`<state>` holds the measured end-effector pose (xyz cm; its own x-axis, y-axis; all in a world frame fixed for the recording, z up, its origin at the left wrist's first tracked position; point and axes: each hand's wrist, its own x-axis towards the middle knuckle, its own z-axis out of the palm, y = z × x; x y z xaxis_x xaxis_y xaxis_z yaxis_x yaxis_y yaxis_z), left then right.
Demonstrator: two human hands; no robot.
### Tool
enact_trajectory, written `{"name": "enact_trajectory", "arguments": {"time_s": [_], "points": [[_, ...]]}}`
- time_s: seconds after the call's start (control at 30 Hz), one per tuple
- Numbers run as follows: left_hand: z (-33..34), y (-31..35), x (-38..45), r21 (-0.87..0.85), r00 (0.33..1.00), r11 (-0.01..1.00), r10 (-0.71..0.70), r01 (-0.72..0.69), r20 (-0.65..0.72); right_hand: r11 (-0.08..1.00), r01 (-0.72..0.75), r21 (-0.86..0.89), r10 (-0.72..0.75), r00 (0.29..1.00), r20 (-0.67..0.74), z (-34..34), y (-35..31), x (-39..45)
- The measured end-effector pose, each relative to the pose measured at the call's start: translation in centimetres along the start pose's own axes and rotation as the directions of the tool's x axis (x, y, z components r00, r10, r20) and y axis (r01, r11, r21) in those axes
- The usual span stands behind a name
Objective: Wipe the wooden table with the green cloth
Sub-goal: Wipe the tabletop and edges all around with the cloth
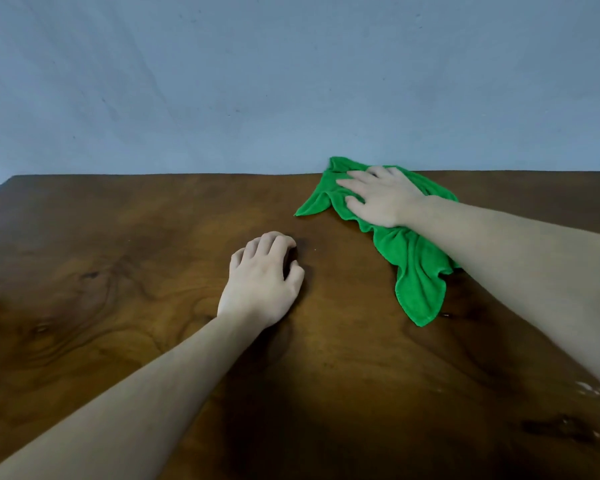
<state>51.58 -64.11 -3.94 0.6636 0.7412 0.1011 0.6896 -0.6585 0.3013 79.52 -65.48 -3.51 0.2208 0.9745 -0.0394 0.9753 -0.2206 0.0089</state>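
Observation:
The dark wooden table fills the lower half of the view. A rumpled green cloth lies on it at the far right, reaching from the back edge toward me. My right hand lies flat on the cloth's far part, fingers spread and pointing left, pressing it onto the wood. My left hand rests on the bare table near the middle, fingers curled under, holding nothing.
A pale blue wall rises directly behind the table's back edge. The table's left corner shows at the far left. Some whitish marks sit on the wood at the near right.

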Motion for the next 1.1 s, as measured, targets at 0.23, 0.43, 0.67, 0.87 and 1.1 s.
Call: {"name": "enact_trajectory", "arguments": {"time_s": [0.23, 0.43, 0.67, 0.87, 1.1], "points": [[-0.1, 0.0, -0.1, -0.009, 1.0, 1.0, 0.004, -0.004, -0.009, 0.983, 0.179, 0.038, -0.182, 0.98, 0.079, -0.7, -4.7, 3.7], [-0.2, 0.0, 0.2, 0.001, 0.999, 1.0, -0.023, 0.023, 0.031, 0.985, 0.131, 0.112, -0.142, 0.986, 0.091, -0.7, -2.1, 2.5], [-0.6, 0.2, 0.0, -0.012, 0.999, 1.0, -0.026, 0.026, 0.03, 0.992, -0.085, 0.089, 0.074, 0.99, 0.117, -0.2, 4.2, -3.7], [-0.8, 0.5, -0.2, -0.028, 1.0, 1.0, -0.013, 0.013, -0.001, 0.981, -0.155, 0.115, 0.137, 0.978, 0.156, 0.2, 0.7, -10.3], [-1.8, 0.6, -2.5, -0.185, 0.999, 0.982, 0.043, -0.037, 0.027, 0.987, -0.091, 0.135, 0.074, 0.99, 0.122, 0.5, -8.4, -20.3]]}}
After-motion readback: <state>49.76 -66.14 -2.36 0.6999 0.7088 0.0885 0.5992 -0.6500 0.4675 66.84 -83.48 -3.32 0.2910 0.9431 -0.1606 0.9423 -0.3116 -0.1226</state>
